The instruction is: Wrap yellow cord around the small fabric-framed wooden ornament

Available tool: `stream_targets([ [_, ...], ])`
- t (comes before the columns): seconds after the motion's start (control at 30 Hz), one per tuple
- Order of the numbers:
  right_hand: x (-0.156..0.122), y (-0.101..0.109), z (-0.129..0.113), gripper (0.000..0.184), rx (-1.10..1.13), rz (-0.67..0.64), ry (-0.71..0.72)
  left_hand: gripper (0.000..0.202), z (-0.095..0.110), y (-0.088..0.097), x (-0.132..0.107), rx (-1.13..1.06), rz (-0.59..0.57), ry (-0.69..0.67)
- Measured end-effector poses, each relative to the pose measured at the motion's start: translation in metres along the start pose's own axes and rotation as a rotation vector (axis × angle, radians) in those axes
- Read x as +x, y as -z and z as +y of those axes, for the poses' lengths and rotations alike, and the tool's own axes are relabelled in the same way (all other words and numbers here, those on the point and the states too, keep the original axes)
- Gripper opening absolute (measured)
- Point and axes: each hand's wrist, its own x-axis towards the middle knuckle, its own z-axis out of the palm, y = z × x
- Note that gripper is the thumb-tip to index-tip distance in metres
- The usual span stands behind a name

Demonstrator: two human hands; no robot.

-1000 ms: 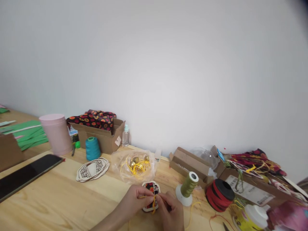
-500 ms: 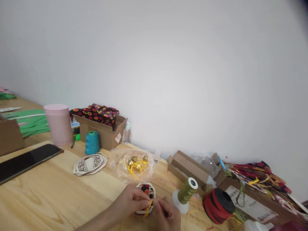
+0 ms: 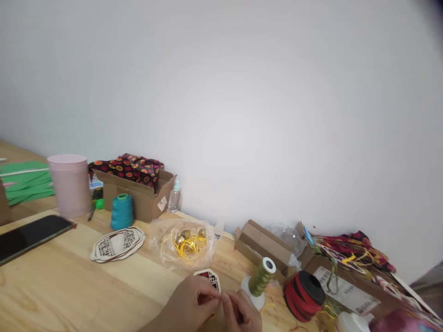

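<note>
Low in the head view, my left hand [image 3: 193,300] and my right hand [image 3: 241,311] meet fingertip to fingertip, both closed in a pinch. Between them they hold a thin yellow cord, now almost wholly covered by the fingers. Just behind the fingers lies a small wooden ornament [image 3: 214,280], a pale cut-out lattice frame over dark red patterned cloth; my left hand covers much of it. Beyond it, a clear plastic bag [image 3: 162,258] holds several brass bells [image 3: 186,234] with yellow cords [image 3: 187,250].
Left are stacked wooden lattice pieces [image 3: 116,244], a teal thread cone [image 3: 122,213], a phone [image 3: 34,236] and a pink canister [image 3: 70,186]. Right stand an olive thread spool [image 3: 262,280], a red ribbon roll [image 3: 302,297] and cardboard boxes [image 3: 263,246]. A cloth-filled box [image 3: 133,200] stands by the wall.
The view has swung a little to the right, so most things sit further left. My hands have drawn closer together over the cord and now hide more of it and of the ornament.
</note>
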Motion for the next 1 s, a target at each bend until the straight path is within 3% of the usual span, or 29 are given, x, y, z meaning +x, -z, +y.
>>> stream_targets([
  [0.1,0.000,0.001,0.004,0.027,-0.001,-0.006,-0.040,0.018,0.001,-0.002,0.000,0.039,0.044,-0.040],
  [0.23,-0.001,0.000,0.008,0.031,0.050,-0.014,-0.082,0.022,-0.010,-0.007,0.002,-0.304,-0.024,0.139],
  [0.33,-0.002,-0.001,0.008,0.031,0.076,-0.036,-0.108,0.027,-0.019,-0.009,0.005,-0.444,-0.003,0.213],
  [0.63,0.005,0.005,-0.003,0.026,0.049,-0.128,-0.233,0.029,-0.017,-0.006,0.002,-0.267,-0.065,0.140],
  [0.8,0.008,0.010,-0.005,0.022,0.250,-0.132,-0.522,0.026,-0.010,-0.003,-0.002,-0.098,-0.049,0.109],
  [1.0,0.018,0.026,-0.012,0.015,1.064,-0.297,-1.154,0.025,-0.019,-0.001,-0.001,0.062,0.042,0.052],
])
